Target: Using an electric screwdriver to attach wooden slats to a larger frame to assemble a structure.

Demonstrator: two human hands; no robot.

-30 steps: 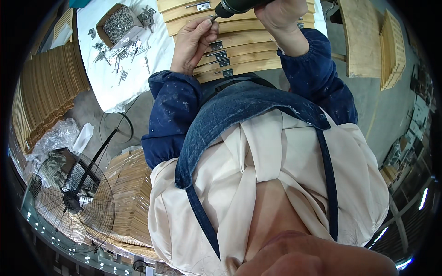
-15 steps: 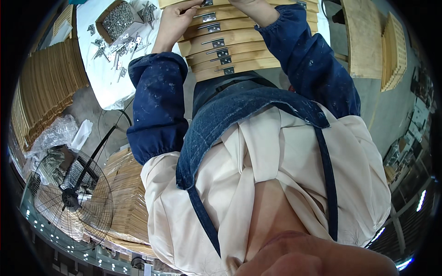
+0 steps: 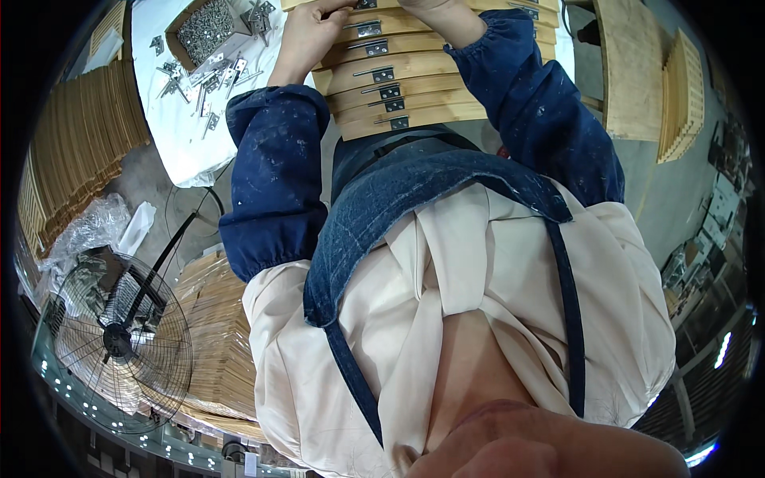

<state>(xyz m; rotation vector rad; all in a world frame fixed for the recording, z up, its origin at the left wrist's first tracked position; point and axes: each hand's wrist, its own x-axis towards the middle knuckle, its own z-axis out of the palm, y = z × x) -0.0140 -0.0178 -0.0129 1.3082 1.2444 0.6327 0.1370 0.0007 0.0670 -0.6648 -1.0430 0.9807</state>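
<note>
2 bare hands (image 3: 309, 33) at wooden slats (image 3: 434, 65), metal hinges (image 3: 383, 75) (lined up), cardboard box (image 3: 231, 46)

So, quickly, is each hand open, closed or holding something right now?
Left hand: fingers partly curled near a hinge; whether it grips anything can't be told.
Right hand: fingers out of frame; can't tell.

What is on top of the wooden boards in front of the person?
Metal hinges sit on the wooden boards, several lined up toward the left. The left hand and right hand hide parts of the far boards; what lies beneath them cannot be seen.
</note>
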